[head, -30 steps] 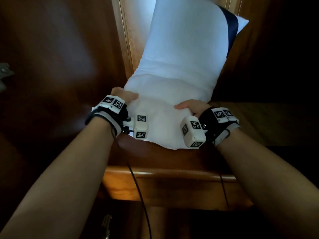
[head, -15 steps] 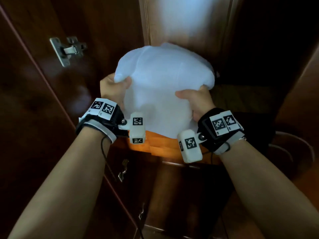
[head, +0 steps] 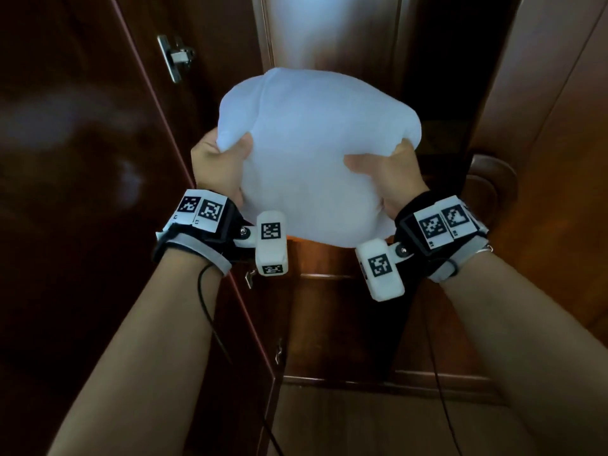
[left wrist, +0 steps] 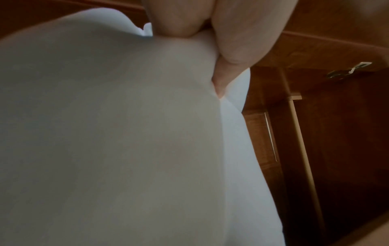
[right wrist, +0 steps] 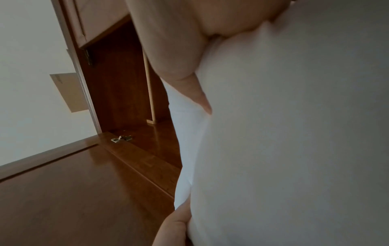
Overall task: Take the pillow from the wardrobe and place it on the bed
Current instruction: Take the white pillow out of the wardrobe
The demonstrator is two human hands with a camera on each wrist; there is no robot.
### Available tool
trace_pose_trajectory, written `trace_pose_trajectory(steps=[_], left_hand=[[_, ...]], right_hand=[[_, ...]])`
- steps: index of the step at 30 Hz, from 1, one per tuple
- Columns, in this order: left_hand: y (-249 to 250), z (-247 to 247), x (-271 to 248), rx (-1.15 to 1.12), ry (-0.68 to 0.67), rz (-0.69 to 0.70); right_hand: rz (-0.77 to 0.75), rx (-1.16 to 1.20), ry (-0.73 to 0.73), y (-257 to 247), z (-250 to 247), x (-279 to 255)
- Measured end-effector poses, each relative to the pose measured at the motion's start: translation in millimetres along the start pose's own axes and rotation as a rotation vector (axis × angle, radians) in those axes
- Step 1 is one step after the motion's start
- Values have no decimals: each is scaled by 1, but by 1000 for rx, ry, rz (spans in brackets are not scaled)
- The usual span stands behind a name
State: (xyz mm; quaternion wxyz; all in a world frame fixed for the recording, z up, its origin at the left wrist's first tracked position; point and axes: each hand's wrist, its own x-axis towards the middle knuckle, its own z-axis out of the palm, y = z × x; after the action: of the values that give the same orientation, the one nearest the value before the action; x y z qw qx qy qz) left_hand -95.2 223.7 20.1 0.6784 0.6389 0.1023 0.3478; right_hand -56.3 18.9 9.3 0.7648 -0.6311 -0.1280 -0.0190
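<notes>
A white pillow hangs in the air in front of the dark wooden wardrobe, bunched between both hands. My left hand grips its left side, thumb dug into the fabric. On the other side my right hand grips it, thumb pressed on the front. In the left wrist view the pillow fills most of the frame with fingers pinching a fold. The right wrist view shows the pillow close up and fingers curled into it. The bed is not in view.
An open wardrobe door with a metal hinge stands at the left. Another door panel stands at the right. A wooden shelf edge lies below the pillow. A hanging rail crosses the wardrobe interior.
The pillow stood upright on the wardrobe shelf a second ago; both hands have since lifted it off and pulled it out toward me, bunched into a rounded shape.
</notes>
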Motion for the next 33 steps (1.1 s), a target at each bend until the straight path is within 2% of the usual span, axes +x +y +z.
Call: trace_pose_trajectory(steps=[10, 23, 28, 33], left_hand=[[18, -50, -67, -138, -78, -22], [24, -81, -140, -131, -174, -36], [26, -97, -150, -132, -195, -16], [32, -114, -138, -145, -195, -18]], right_hand=[[-21, -80, 28, -27, 13, -110], [41, 0, 11, -19, -1, -195], [47, 2, 7, -17, 8, -217], [41, 2, 19, -21, 33, -234]])
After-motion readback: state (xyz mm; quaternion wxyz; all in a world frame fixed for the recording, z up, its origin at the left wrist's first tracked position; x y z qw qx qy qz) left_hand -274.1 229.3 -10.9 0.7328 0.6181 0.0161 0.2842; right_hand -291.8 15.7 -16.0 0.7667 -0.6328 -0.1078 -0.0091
